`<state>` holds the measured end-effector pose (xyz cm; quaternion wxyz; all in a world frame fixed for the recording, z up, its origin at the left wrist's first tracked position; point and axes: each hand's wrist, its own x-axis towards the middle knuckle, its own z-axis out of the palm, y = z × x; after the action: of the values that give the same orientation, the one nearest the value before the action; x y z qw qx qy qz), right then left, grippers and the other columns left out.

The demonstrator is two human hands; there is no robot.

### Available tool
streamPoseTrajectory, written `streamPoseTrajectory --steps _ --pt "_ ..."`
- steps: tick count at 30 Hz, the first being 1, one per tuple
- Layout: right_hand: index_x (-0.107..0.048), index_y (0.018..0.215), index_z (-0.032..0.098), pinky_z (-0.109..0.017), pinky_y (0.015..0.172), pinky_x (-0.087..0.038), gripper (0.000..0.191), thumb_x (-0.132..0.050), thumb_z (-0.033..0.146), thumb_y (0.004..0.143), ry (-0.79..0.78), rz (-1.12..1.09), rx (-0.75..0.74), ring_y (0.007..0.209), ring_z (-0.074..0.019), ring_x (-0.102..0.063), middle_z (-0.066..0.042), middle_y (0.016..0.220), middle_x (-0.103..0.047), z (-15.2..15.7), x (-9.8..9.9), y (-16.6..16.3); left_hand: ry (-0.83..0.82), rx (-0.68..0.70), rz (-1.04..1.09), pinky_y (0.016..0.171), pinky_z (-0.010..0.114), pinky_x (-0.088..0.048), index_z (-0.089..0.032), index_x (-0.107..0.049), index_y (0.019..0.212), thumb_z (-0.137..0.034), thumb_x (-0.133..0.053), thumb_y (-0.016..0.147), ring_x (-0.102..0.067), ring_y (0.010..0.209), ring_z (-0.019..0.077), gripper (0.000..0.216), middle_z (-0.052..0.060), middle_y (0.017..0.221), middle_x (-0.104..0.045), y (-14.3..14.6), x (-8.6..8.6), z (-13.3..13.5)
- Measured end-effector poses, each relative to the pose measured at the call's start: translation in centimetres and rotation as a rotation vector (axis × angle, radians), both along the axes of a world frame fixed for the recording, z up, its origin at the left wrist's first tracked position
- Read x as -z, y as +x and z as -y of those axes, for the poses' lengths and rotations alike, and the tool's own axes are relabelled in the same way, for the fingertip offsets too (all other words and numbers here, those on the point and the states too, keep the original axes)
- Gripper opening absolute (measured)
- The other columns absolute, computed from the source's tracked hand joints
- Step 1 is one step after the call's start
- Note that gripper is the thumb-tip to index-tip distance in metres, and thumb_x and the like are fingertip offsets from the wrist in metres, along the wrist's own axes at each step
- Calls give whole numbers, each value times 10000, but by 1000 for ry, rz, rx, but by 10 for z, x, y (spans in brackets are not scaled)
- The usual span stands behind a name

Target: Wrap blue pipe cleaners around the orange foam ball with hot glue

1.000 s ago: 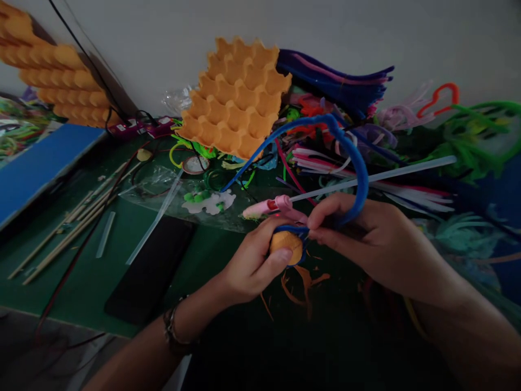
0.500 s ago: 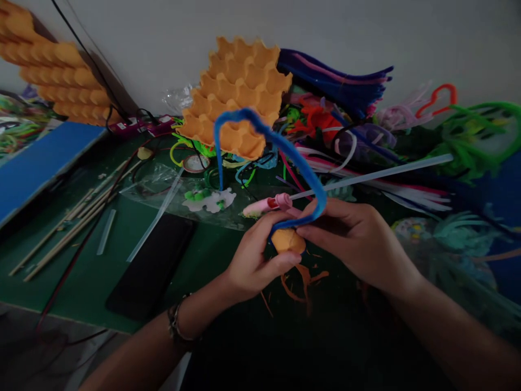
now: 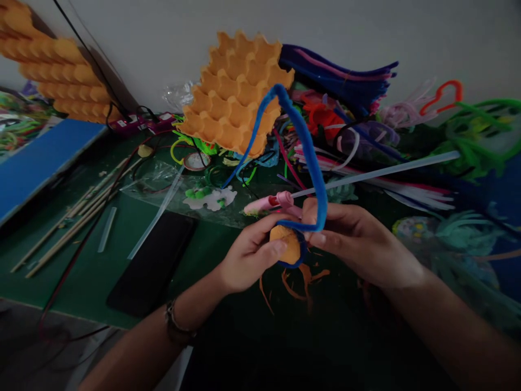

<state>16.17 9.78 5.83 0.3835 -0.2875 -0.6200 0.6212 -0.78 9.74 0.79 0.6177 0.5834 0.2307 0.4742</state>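
Observation:
My left hand is closed on a small orange egg-carton cup, with the thumb pressed over its face. A blue pipe cleaner runs around the cup's edge, and its long free end arches up and bends down to the left. My right hand pinches this pipe cleaner just right of the cup. Behind my hands lies a pink glue gun with a long translucent glue stick in its back. Orange carton scraps lie on the table below the cup.
An orange egg tray leans at the back beside a bundle of blue pipe cleaners. A black phone, wooden sticks and a cable lie on the left. Bunched green pipe cleaners sit at right.
The cup has turned in my left hand, and blue now shows along its lower edge. The pipe cleaner's arch has swung right and stands higher. My right hand has shifted slightly.

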Motion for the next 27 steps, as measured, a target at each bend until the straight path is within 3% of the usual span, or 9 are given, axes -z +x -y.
streamPoseTrajectory --steps 3,9,12,14,16,18,21,24,27 --pt "-601 708 182 -218 667 -442 129 -632 268 798 63 41 -11 652 -73 -488 35 672 -532 2 -3 2 -83 -51 38 701 321 -535 -196 -641 1022 -524 -532 814 -637 784 187 403 63 932 -680 -3 4 -6" --pt "-608 660 188 -228 685 -456 193 -652 333 780 219 176 -28 665 -76 -525 25 685 -540 6 -19 9 17 -132 -51 932 417 -456 -177 -672 979 -605 -515 787 -600 996 252 494 89 906 -702 -7 8 -13" --pt "-604 672 191 -261 797 -467 147 -659 280 774 294 199 113 863 -119 -582 -19 870 -603 8 -20 9 -21 -144 -17 841 406 -505 -179 -665 999 -608 -544 764 -629 927 244 504 93 983 -692 -6 9 -14" --pt "-569 698 195 -278 821 -476 129 -631 252 795 246 163 176 931 -139 -595 -31 936 -630 9 -17 7 -24 -160 -9 778 372 -525 -199 -669 1002 -592 -558 764 -632 917 234 473 88 1026 -683 -5 10 -13" --pt "-517 728 199 -265 772 -494 129 -577 234 836 167 123 172 832 -123 -626 -8 800 -639 9 -12 5 14 -164 -22 758 341 -525 -215 -680 995 -565 -557 781 -622 950 228 427 79 1003 -692 -4 10 -13" --pt "-463 758 201 -208 618 -486 133 -513 231 878 94 75 141 604 -79 -608 52 603 -555 11 -9 2 51 -123 -21 751 323 -523 -216 -681 1003 -538 -548 803 -626 932 213 401 70 936 -705 -4 10 -13" --pt "-410 779 202 -142 394 -332 142 -458 236 908 32 38 73 369 -20 -419 111 502 -414 14 -8 0 31 -82 20 718 309 -528 -189 -665 1003 -514 -542 817 -647 823 189 394 63 854 -707 -5 8 -15" --pt "-435 770 193 -129 362 -281 128 -494 211 882 88 155 17 381 -15 -352 108 513 -404 15 -13 3 7 -119 71 718 317 -528 -165 -647 967 -510 -552 810 -655 794 192 391 70 844 -701 -5 6 -17" --pt "-543 768 179 -129 498 -405 79 -545 157 844 301 400 -89 529 -32 -508 60 612 -548 13 -21 10 8 -104 77 688 316 -532 -167 -626 983 -545 -548 799 -659 776 196 428 74 847 -699 -6 7 -17"
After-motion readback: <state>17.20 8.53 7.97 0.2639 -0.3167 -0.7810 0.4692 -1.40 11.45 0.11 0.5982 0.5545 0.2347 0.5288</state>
